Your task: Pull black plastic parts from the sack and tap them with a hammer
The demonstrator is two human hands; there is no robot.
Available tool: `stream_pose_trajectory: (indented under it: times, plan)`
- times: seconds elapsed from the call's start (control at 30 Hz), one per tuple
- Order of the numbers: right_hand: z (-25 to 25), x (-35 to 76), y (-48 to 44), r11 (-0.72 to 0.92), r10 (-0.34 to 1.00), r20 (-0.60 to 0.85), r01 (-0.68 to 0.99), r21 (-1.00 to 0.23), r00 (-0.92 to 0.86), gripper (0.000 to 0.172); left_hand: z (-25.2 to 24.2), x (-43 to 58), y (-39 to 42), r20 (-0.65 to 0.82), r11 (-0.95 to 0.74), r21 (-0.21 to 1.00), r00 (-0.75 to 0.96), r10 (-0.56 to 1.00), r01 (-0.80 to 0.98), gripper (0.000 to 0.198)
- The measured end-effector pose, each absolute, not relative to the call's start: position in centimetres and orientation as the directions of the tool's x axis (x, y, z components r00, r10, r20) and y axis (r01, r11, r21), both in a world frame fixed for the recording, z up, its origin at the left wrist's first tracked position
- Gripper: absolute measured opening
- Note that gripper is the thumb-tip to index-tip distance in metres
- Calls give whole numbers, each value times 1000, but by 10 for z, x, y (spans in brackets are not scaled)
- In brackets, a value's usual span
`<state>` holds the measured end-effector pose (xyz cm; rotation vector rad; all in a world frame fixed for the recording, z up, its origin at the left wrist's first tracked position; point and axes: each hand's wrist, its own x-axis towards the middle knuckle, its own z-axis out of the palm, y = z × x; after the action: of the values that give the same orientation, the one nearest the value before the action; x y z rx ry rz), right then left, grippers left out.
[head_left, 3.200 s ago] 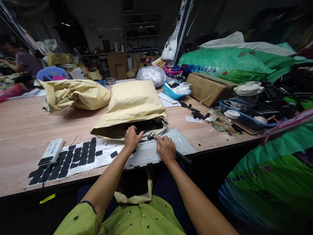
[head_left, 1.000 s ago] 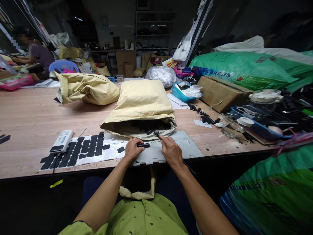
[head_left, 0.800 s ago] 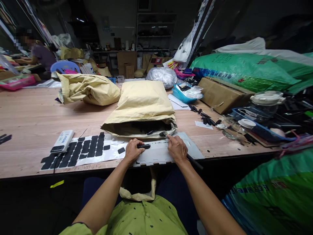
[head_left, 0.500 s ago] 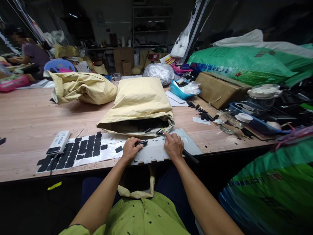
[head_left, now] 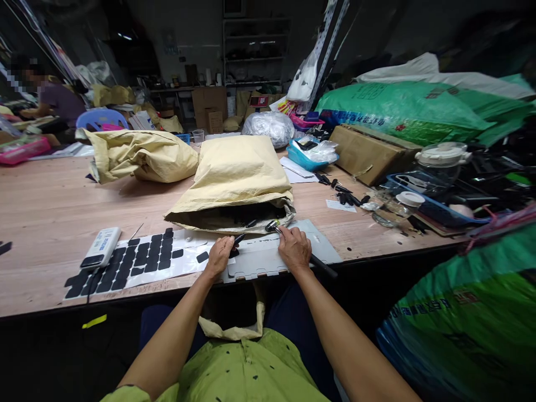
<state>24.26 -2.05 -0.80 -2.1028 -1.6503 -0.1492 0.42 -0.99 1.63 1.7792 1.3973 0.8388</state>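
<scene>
My left hand (head_left: pixel 219 255) is closed on a small black part (head_left: pixel 239 238), which points up and to the right. Just below it, another dark piece (head_left: pixel 233 253) shows at the left edge of a grey board (head_left: pixel 262 259). My right hand (head_left: pixel 294 248) wraps round a hammer (head_left: pixel 324 267) with a black handle and a shiny metal head, resting low over the board's far side. Beyond both hands lies a yellowish paper sack (head_left: pixel 243 167), its dark mouth facing me with black pieces inside.
To the left are a sheet of black stickers (head_left: pixel 144 257) and a white device (head_left: pixel 101 247) with a cable. A second sack (head_left: pixel 146 156) lies behind. Rightward are loose black parts (head_left: pixel 347 195), a cardboard box (head_left: pixel 372 153), a lidded jar (head_left: pixel 396 209) and a green sack (head_left: pixel 464 312). A person (head_left: pixel 58 103) sits far left.
My left hand has turned, and the black part in it now tilts upward instead of lying nearly level. A dark piece now shows beneath that hand. My right hand keeps its grip on the hammer.
</scene>
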Motion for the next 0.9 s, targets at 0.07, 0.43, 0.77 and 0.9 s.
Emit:
stream_pose_trajectory:
  times: [0.07, 0.43, 0.77, 0.9]
  plan:
    - [-6, 242, -21, -176, 893, 356, 943, -283, 274, 32, 21, 2, -24, 108, -211, 861, 239, 965, 463, 47]
    - [-7, 242, -20, -180, 892, 359, 946, -271, 273, 32, -19, -14, -139, -293, -208, 547, 417, 860, 811, 32]
    - [-7, 241, -20, -180, 888, 364, 941, -288, 281, 31, 27, 12, -101, -300, -210, 502, 397, 868, 839, 22]
    - [-6, 241, -20, -181, 890, 359, 941, -286, 280, 31, 66, 49, -30, 114, -301, 585, 292, 950, 753, 27]
